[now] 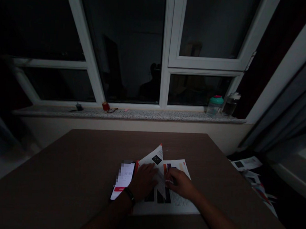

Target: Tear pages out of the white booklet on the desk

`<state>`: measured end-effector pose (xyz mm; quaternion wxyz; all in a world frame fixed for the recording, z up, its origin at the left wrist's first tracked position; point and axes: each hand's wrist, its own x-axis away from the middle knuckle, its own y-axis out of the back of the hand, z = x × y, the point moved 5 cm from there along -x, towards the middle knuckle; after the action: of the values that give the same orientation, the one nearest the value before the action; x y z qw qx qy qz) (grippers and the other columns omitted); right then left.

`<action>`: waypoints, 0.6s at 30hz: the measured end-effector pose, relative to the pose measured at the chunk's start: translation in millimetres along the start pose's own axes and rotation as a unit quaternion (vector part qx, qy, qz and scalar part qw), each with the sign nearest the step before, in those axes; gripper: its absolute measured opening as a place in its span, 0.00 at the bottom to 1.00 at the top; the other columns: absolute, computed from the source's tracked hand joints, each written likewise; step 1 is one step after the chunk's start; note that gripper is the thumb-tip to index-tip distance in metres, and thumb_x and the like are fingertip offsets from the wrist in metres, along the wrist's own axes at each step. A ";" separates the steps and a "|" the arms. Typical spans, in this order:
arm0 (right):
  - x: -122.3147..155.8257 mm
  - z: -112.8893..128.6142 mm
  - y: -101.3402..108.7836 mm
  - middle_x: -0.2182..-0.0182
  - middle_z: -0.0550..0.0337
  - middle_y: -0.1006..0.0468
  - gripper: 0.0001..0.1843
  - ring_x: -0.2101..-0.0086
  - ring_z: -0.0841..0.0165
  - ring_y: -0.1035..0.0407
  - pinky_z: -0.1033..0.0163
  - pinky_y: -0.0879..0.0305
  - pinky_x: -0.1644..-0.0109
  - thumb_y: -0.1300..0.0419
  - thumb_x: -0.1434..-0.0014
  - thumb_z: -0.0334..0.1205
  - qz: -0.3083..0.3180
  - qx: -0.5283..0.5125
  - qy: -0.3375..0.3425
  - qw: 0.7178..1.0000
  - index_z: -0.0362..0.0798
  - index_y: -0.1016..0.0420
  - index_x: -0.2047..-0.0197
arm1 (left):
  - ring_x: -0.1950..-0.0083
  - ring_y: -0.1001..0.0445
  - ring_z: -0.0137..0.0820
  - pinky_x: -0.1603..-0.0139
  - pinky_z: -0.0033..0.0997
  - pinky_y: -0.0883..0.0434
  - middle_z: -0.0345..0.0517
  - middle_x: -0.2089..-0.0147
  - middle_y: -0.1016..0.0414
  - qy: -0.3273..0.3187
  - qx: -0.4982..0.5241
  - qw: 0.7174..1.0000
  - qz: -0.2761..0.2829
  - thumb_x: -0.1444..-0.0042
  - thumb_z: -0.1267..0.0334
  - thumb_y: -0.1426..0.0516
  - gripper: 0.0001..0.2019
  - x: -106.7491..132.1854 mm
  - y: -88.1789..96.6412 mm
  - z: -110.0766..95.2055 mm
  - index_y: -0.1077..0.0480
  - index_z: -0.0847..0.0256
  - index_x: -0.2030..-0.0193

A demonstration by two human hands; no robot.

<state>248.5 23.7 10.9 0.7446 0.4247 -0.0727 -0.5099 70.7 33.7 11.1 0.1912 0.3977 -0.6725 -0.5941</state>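
Observation:
A printed paper sheet (170, 202) lies on the brown table (87, 165), with one corner folded up into a pointed flap (154, 159). My left hand (143, 181), with a black band on its wrist, presses flat on the sheet beside the flap. My right hand (180, 183) has its fingertips curled closed at the flap's edge, pinching the paper. Just left of my left hand, a smartphone (123, 180) lies with its screen lit, touching or nearly touching the sheet.
Beyond the table runs a speckled stone windowsill (129, 114) holding a red object (105, 106), a small dark object (79, 107), and two jars (215, 105). Loose printed papers (245, 164) lie low on the right, beside a grey curtain (285, 112).

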 end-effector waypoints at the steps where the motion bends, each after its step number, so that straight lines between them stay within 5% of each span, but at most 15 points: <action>1: -0.4 -1.5 1.5 0.70 0.64 0.29 0.08 0.68 0.69 0.35 0.67 0.42 0.65 0.41 0.49 0.27 -0.009 -0.003 -0.007 1.000 0.49 0.33 0.67 | 0.36 0.41 0.44 0.37 0.51 0.42 0.51 0.36 0.38 -0.012 0.005 1.000 0.004 0.39 0.60 0.43 0.21 0.0 0.7 -2.6 0.37 0.56 0.40; 14: -0.2 -14.6 6.6 0.67 0.62 0.26 0.05 0.65 0.66 0.31 0.64 0.39 0.60 0.41 0.46 0.31 -0.072 -0.025 -0.055 0.996 0.49 0.33 0.66 | 0.38 0.39 0.39 0.38 0.42 0.39 0.46 0.38 0.35 -0.131 0.099 0.985 0.055 0.38 0.63 0.44 0.20 3.3 6.0 -31.8 0.38 0.54 0.39; 18: -0.6 -16.9 9.1 0.67 0.62 0.26 0.05 0.64 0.66 0.31 0.64 0.39 0.59 0.41 0.46 0.31 -0.072 -0.023 -0.057 0.996 0.50 0.32 0.66 | 0.36 0.42 0.42 0.36 0.48 0.43 0.47 0.36 0.39 -0.056 0.066 0.996 -0.010 0.40 0.66 0.44 0.23 1.8 7.2 -19.7 0.39 0.53 0.39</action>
<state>263.7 34.8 6.9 0.7104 0.3818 -0.0722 -0.5868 81.8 19.4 21.9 0.1206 0.3821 -0.7156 -0.5721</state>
